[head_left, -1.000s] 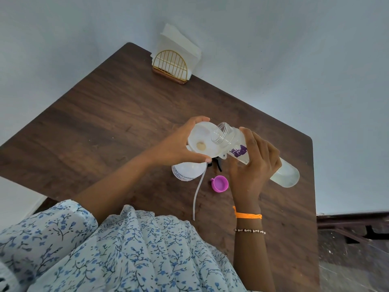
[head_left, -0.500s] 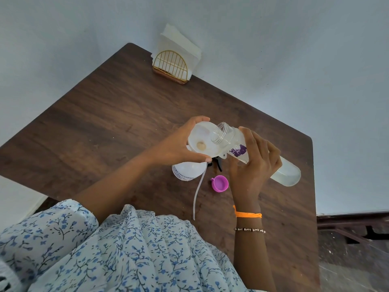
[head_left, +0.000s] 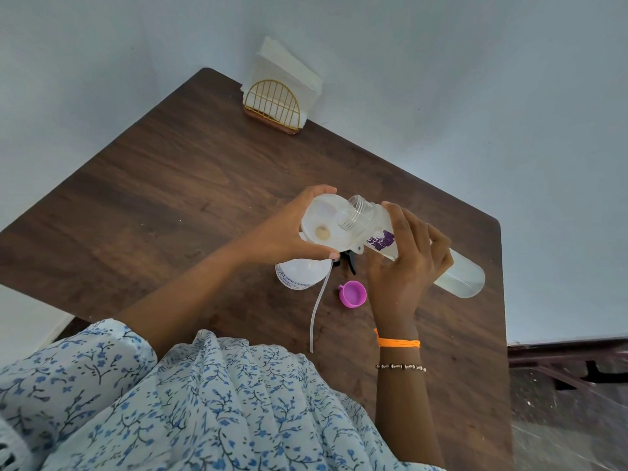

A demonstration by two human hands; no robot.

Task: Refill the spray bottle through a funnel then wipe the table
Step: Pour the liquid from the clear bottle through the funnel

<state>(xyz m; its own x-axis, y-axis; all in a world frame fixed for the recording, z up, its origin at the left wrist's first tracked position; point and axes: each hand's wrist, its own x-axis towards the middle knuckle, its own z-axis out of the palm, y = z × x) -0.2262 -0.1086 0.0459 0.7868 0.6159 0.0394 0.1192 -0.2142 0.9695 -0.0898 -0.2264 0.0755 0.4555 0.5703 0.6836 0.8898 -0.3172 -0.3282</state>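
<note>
A white funnel [head_left: 323, 226] sits in the mouth of the white spray bottle [head_left: 299, 275], which stands on the dark wooden table [head_left: 153, 185]. My left hand [head_left: 289, 229] grips the funnel's rim. My right hand [head_left: 404, 263] holds a clear water bottle [head_left: 458, 273] with a purple label, tilted so its open mouth lies over the funnel. A little water lies at the bottle's raised far end. The spray head [head_left: 348, 261] with its long white tube [head_left: 317, 304] lies on the table beside the spray bottle. A pink cap [head_left: 353, 294] lies near my right wrist.
A gold wire holder with white napkins [head_left: 278, 93] stands at the table's far edge against the wall. The table's right edge drops to a dark floor area at the right.
The tilted water bottle's far end has risen very slightly. Both hands keep their hold in the same place.
</note>
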